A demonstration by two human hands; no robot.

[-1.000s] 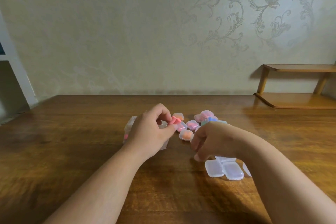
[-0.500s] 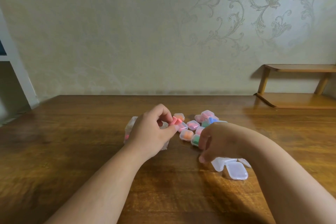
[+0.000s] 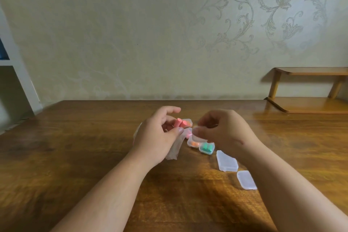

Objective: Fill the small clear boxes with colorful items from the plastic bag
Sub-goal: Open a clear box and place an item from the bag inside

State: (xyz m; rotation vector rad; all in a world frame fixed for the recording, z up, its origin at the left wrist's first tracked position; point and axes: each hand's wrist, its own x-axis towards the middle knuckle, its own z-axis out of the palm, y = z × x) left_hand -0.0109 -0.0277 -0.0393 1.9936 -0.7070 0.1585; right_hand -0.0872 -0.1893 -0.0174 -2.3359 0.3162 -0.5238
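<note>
Left hand (image 3: pixel 160 137) pinches pink pieces (image 3: pixel 179 123) between thumb and fingers, the plastic bag (image 3: pixel 174 149) draped beneath it, left of the green-filled box (image 3: pixel 207 148). Right hand (image 3: pixel 226 132) curls just beyond that box; what it holds is too blurred to tell. Two empty clear boxes (image 3: pixel 227 162) lie nearer than it on a brown wooden table (image 3: pixel 75 156). Behind are pale scroll-patterned wallpaper (image 3: pixel 188 43) and a wooden shelf (image 3: pixel 310 71). Half a second ago the right hand sat low over the empty boxes.
</note>
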